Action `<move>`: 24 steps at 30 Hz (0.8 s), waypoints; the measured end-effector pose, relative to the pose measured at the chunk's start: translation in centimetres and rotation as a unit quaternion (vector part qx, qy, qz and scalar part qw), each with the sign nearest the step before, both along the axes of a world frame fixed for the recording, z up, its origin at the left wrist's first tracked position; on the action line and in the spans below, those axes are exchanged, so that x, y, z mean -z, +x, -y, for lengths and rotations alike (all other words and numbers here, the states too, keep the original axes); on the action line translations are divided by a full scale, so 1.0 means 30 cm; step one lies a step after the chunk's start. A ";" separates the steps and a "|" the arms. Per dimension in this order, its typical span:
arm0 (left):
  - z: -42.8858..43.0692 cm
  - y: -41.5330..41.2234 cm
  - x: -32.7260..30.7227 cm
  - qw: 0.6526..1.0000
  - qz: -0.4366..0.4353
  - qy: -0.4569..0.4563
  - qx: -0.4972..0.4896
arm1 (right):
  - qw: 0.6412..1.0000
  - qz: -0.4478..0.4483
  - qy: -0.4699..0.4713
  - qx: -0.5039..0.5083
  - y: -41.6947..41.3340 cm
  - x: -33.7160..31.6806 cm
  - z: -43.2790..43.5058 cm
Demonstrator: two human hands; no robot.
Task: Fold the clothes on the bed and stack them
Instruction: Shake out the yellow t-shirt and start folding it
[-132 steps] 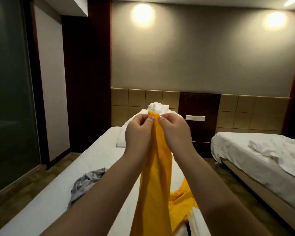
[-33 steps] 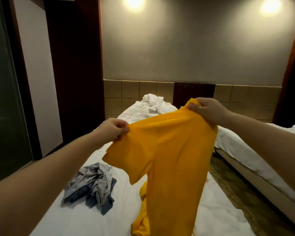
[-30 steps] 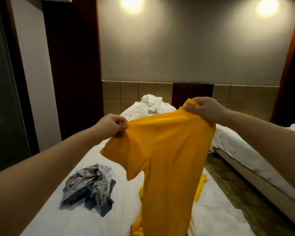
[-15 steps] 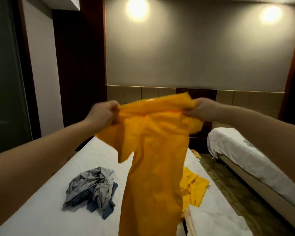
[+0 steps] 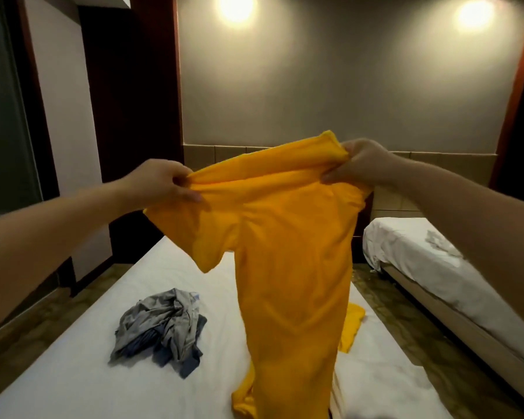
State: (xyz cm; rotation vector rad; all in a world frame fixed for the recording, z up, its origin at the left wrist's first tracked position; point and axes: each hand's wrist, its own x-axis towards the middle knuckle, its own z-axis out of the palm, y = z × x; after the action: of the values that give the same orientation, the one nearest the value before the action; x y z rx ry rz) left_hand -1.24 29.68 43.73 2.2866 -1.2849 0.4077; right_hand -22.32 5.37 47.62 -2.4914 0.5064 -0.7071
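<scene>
A yellow T-shirt hangs in the air above the white bed, its lower end trailing onto the sheet. My left hand pinches its top edge near the left shoulder, above the dangling sleeve. My right hand grips the top edge at the right, a little higher. A crumpled grey and blue garment lies on the bed at the left. More yellow cloth shows on the sheet behind the shirt. A white folded item lies at the near right, partly hidden.
A second bed with white sheets stands to the right across a narrow floor aisle. The tiled wall and dark headboard panel are behind. A dark door frame and glass panel stand to the left.
Both hands moved apart from a close pinch and spread the yellow shirt wide. Over the last second the shirt was raised and shaken, then lowered slightly, with my right hand ending higher.
</scene>
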 end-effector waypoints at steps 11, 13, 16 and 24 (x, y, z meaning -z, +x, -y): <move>-0.046 -0.016 -0.108 0.999 0.034 -0.011 -0.040 | 0.977 0.213 0.017 -0.018 0.008 0.031 -0.059; -0.064 -0.008 -0.111 0.997 0.051 0.021 -0.055 | 0.984 0.174 0.005 -0.036 0.014 0.045 -0.074; -0.068 -0.019 -0.060 0.996 0.045 0.048 -0.059 | 0.992 0.115 -0.036 -0.030 0.000 0.066 -0.076; -0.064 -0.042 0.005 0.998 0.017 0.036 -0.055 | 0.995 -0.070 -0.069 -0.017 -0.078 0.023 -0.086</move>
State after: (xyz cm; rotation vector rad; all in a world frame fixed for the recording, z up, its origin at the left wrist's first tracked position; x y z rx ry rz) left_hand -2.51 31.61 43.59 2.4279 -1.2122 0.4454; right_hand -24.65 7.96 46.92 -2.6857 0.4781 -0.5756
